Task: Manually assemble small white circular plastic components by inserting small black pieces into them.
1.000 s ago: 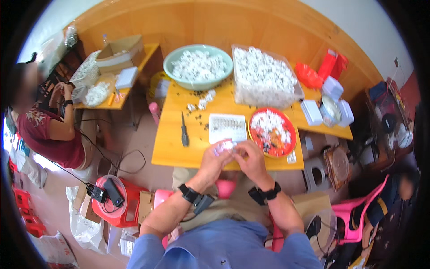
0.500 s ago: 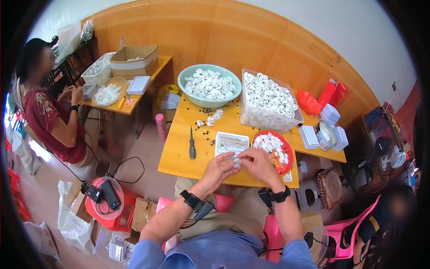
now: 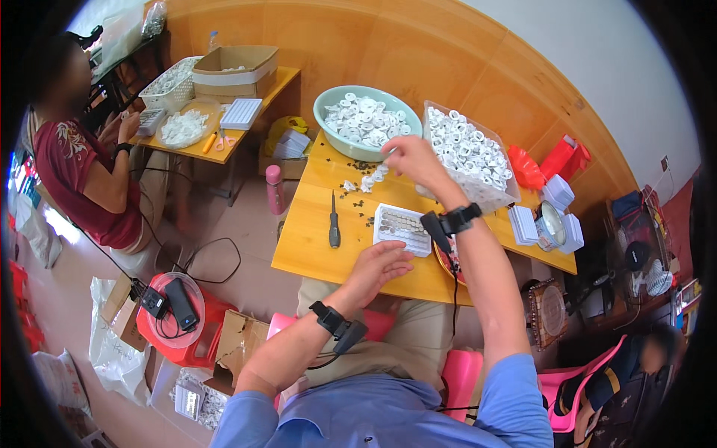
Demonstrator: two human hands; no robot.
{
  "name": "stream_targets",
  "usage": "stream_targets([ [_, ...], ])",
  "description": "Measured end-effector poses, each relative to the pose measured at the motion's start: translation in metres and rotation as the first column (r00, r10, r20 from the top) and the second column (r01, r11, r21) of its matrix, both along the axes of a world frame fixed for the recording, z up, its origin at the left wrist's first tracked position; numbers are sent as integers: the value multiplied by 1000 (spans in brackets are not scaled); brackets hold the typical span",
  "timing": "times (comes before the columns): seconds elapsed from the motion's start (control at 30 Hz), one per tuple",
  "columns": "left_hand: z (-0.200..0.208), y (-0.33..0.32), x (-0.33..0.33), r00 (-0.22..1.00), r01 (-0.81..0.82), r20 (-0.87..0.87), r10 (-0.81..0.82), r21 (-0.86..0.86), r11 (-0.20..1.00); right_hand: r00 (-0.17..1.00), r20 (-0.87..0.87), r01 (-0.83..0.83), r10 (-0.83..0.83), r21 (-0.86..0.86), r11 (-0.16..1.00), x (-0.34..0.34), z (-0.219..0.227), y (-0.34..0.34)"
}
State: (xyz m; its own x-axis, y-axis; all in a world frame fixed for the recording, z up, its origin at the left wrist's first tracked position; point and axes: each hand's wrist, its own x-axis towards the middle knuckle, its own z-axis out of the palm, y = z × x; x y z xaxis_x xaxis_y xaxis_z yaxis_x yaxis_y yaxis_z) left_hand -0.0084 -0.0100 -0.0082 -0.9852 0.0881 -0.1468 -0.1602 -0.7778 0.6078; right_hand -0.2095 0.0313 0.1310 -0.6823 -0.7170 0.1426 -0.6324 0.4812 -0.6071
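My right hand reaches forward to the near right rim of the pale green bowl, fingers pinched together. Whatever they hold, if anything, is hidden. The bowl is heaped with round white plastic pieces. Below that hand, a short row of white pieces lies on the table among small dark bits. My left hand hovers palm inward by the table's front edge, fingers stretched out. Just beyond it sits a white tray with rows of small round metallic parts. My right forearm mostly covers a red plate.
A screwdriver lies on the wooden table. A clear bin of white ring-shaped pieces stands at the back right. White boxes and a tin are farther right. Another person works at the left table.
My right hand has left my left hand and moved forward to the green bowl's rim. My left hand has opened. The small white piece between my fingers no longer shows. The view has shifted.
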Motion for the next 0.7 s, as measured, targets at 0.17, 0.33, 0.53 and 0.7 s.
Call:
stream_targets([
  [0.17, 0, -2, 0, 1000, -13, 4, 13, 16, 1000, 958, -241, -49, 157, 399, 916, -3, -59, -32],
  [0.33, 2, -3, -1, 999, -32, 9, 32, 48, 998, 927, -315, -58, 204, 416, 908, -6, -78, -31],
  [0.53, -4, -1, -6, 999, -32, 19, 31, 52, 998, 969, -228, -6, 92, 352, 936, -9, -71, -19],
  [0.7, -7, 4, -4, 1000, -30, 0, 30, 46, 999, 997, 72, 23, -38, 204, 979, 4, -43, 9],
])
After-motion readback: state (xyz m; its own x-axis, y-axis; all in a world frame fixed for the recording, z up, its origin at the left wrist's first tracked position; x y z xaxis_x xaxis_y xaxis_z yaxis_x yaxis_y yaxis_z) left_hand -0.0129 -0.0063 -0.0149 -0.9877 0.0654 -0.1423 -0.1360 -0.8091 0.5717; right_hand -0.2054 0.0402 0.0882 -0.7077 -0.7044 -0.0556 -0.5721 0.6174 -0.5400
